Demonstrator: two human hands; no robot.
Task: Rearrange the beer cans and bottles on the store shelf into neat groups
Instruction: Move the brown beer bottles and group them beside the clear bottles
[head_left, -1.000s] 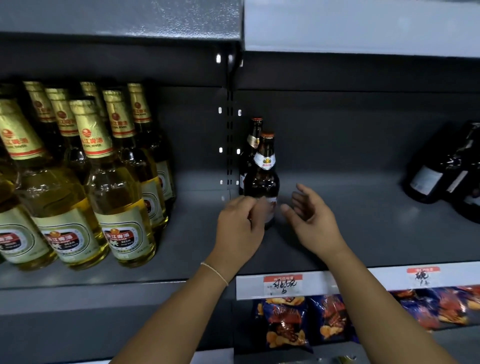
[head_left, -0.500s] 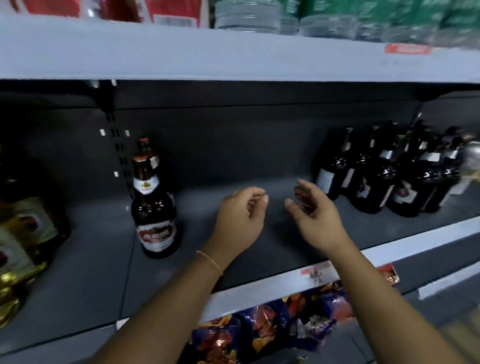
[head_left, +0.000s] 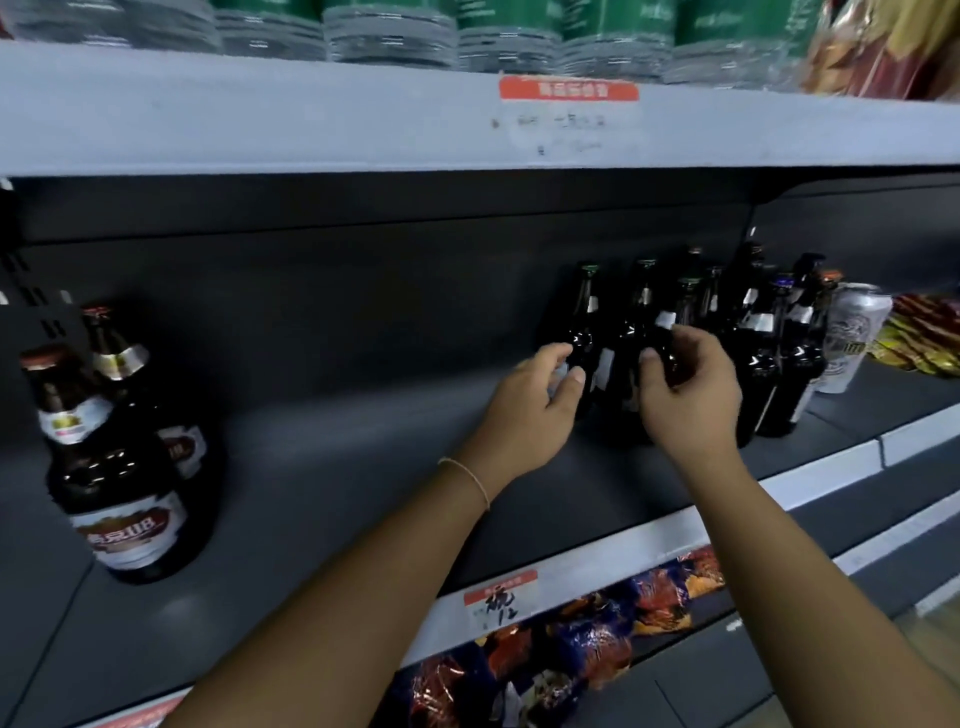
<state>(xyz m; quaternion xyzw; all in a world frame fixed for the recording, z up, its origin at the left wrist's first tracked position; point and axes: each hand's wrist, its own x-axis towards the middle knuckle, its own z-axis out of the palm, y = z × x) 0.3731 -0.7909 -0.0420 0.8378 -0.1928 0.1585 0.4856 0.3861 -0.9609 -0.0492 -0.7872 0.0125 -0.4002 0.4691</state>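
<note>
A cluster of several dark beer bottles (head_left: 763, 364) stands at the right of the grey shelf (head_left: 322, 467). My right hand (head_left: 688, 387) curls round a front bottle (head_left: 667, 332) of that cluster, thumb on its near side. My left hand (head_left: 532, 402) reaches the leftmost dark bottle (head_left: 584, 317), fingers and thumb curled at its body; whether they grip it is unclear. Two brown bottles with red-and-white labels (head_left: 111, 467) stand apart at the far left. A silver beer can (head_left: 849, 338) stands just right of the dark cluster.
The shelf above (head_left: 311, 119) carries shrink-wrapped green cans (head_left: 519, 31). Snack bags (head_left: 566, 649) fill the shelf below. Yellow and red packets (head_left: 919, 332) lie at the far right. A price strip with a red tag (head_left: 498, 597) runs along the shelf edge.
The view swung right, leaving the yellow bottles out of sight. Both hands moved away from the brown bottles, across the bare shelf, and reached the dark bottle cluster.
</note>
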